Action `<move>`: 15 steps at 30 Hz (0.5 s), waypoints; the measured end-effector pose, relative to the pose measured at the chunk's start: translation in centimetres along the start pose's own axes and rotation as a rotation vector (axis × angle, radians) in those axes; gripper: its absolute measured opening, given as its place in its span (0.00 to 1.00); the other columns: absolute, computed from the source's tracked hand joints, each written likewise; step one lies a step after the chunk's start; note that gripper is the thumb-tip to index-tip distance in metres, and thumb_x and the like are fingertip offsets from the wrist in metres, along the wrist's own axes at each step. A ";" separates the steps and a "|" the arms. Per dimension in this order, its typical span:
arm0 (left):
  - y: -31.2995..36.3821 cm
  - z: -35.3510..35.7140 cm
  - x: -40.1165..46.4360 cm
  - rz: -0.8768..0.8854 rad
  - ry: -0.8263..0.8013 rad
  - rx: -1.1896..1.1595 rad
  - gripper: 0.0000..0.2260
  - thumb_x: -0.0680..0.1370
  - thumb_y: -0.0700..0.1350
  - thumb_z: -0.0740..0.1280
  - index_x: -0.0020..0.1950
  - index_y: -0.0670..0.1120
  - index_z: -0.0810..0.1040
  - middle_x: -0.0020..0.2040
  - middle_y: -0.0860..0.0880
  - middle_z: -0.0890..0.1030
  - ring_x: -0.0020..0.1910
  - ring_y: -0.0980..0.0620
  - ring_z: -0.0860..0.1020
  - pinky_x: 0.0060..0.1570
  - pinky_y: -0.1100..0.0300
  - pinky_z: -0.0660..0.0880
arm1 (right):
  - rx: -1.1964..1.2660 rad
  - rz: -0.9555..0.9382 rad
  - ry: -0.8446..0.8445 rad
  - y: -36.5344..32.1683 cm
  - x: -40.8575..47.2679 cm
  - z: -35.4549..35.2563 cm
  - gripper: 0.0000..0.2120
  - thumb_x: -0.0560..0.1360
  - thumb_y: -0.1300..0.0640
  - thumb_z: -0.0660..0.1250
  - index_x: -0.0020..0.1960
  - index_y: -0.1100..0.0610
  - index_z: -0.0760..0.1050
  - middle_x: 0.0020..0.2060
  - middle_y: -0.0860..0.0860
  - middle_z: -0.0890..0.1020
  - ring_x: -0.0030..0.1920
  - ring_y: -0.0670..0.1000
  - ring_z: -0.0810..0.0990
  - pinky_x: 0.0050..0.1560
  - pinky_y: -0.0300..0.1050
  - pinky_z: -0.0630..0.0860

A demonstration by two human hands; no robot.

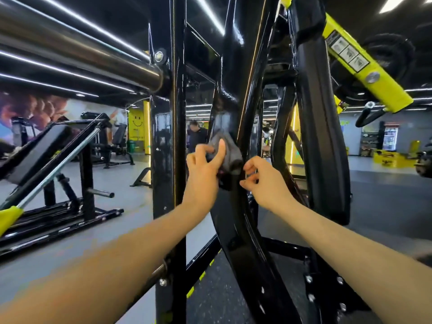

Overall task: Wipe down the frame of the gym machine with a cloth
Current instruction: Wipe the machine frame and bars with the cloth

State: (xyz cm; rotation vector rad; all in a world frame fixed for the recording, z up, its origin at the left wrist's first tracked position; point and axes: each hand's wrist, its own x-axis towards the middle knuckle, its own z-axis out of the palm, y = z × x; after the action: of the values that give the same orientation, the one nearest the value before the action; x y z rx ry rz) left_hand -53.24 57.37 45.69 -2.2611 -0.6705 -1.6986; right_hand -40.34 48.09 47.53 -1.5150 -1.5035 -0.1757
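A glossy black gym machine frame [236,73] fills the middle of the view, with a curved slanting beam running from top centre down to the floor. A grey cloth [230,149] lies bunched against that beam at chest height. My left hand [204,168] holds the cloth against the beam, thumb raised over the fabric and fingers curled round its left edge. My right hand [263,178] hovers just right of the cloth beside the beam, fingertips curled together and holding nothing that I can make out.
A straight black upright [167,136] stands left of the beam, with a steel bar [77,52] jutting from it. A black pad [320,136] and a yellow arm [364,66] stand to the right. Other machines and a person [196,134] are farther back.
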 end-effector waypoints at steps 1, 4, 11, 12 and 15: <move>-0.1 0.5 -2.7 0.009 -0.022 0.002 0.35 0.69 0.24 0.66 0.73 0.43 0.66 0.59 0.42 0.66 0.53 0.46 0.62 0.54 0.54 0.72 | -0.017 0.008 -0.017 0.5 -0.8 0.5 0.12 0.73 0.65 0.69 0.54 0.58 0.71 0.49 0.53 0.76 0.47 0.54 0.77 0.49 0.45 0.72; 0.4 1.2 -7.2 -0.028 -0.059 -0.035 0.35 0.66 0.24 0.69 0.72 0.42 0.68 0.57 0.47 0.63 0.52 0.48 0.62 0.50 0.55 0.75 | -0.057 0.039 -0.080 1.5 -2.8 1.4 0.12 0.73 0.64 0.69 0.54 0.58 0.71 0.50 0.53 0.76 0.49 0.53 0.76 0.50 0.43 0.71; 1.0 -0.9 2.7 -0.114 0.038 -0.068 0.31 0.73 0.25 0.61 0.73 0.44 0.66 0.64 0.40 0.66 0.56 0.43 0.65 0.58 0.56 0.69 | -0.042 0.050 -0.118 2.1 -3.6 1.3 0.12 0.74 0.63 0.69 0.56 0.60 0.71 0.49 0.51 0.74 0.48 0.52 0.76 0.52 0.46 0.73; 1.3 -0.7 2.8 -0.126 0.058 -0.065 0.32 0.72 0.25 0.61 0.74 0.45 0.65 0.64 0.41 0.66 0.56 0.44 0.64 0.57 0.58 0.69 | -0.035 0.053 -0.107 2.2 -3.6 1.4 0.12 0.74 0.64 0.69 0.55 0.60 0.71 0.48 0.51 0.74 0.47 0.52 0.76 0.51 0.45 0.73; 0.8 0.9 -1.8 -0.074 0.058 -0.014 0.35 0.69 0.23 0.64 0.73 0.44 0.67 0.60 0.42 0.69 0.52 0.47 0.63 0.49 0.59 0.67 | -0.022 0.059 -0.077 2.7 -4.1 1.9 0.11 0.74 0.64 0.69 0.53 0.59 0.71 0.47 0.50 0.73 0.47 0.53 0.75 0.51 0.47 0.73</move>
State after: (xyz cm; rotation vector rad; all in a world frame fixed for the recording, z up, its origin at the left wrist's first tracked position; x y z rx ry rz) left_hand -52.48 56.64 43.79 -2.2130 -0.7408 -1.8007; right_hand -40.02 47.14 42.32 -1.5969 -1.5197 -0.1010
